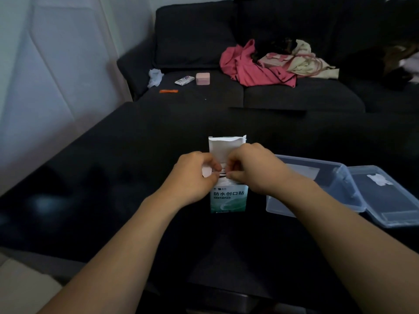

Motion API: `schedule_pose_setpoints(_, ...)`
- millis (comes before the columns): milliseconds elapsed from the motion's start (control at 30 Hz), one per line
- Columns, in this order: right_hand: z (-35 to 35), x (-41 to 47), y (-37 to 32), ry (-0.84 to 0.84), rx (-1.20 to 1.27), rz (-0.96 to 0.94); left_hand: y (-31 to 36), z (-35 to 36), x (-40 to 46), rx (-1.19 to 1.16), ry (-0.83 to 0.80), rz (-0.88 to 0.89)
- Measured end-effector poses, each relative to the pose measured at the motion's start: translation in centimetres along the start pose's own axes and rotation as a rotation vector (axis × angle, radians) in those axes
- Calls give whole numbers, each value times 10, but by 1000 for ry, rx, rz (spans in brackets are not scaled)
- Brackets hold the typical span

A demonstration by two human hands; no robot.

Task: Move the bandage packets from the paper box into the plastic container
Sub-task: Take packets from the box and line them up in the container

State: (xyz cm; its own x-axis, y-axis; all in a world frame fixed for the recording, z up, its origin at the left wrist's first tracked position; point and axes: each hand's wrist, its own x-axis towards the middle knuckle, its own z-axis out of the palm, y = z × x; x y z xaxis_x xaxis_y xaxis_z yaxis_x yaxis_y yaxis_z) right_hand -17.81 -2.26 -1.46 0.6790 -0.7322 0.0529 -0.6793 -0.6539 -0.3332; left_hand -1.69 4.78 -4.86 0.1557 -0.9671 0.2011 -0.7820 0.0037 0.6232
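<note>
- Paper box (pixel 227 199) stands upright on the dark table (pixel 113 177), directly under both hands; its white top flap (pixel 223 145) is folded open and sticks up just beyond the fingertips.
- Left hand (pixel 192 175): fingers curled, pinching at the box mouth on its own side. A pale scrap shows under the fingers; cannot tell whether it is a side flap or a packet.
- Right hand (pixel 251 168): fingers curled, thumb and forefinger pinching at the mouth, nearly touching the left hand's fingertips. What they hold is hidden.
- Bandage packets themselves not clearly visible; presumably still inside the box, below the fingers.
- Plastic container (pixel 317 193): clear, lid (pixel 390 196) hinged open and lying flat, just beside the right wrist on its outer side. Looks near empty.
- Handling judgement: box is thin card, light, likely to tip or crush if squeezed; steady it low on the body with one hand.
- Packets likely flat, light, slick paper; pinch the stack by its top edges and draw straight up.
- Step judged: opening the box, first withdrawal not yet done.
</note>
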Motion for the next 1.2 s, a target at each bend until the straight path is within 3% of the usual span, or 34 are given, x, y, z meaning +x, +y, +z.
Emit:
schedule_pose_setpoints(200, 3, -1, -1, 4, -164, -72, 2, 1, 2, 29, 23, -6)
schedule_pose_setpoints(367, -8, -4, -1, 117, -75, -51, 0, -3, 3, 111, 23, 35)
schedule_pose_setpoints(767, -8, -9, -3, 83, -112, -6, -1, -1, 9, 24, 116, -2)
schedule_pose_setpoints(867, -5, -10, -3, 199, -89, -4, 1, -2, 9, -14, 152, -4)
schedule_pose_setpoints(1033, -5, -8, 2, 546, 194, -19, 1, -6, 12, -176, 331, 12)
schedule_pose_setpoints(1200, -17, -11, 6, 697, 486, -14, 12, -15, 7, -319, 496, 95)
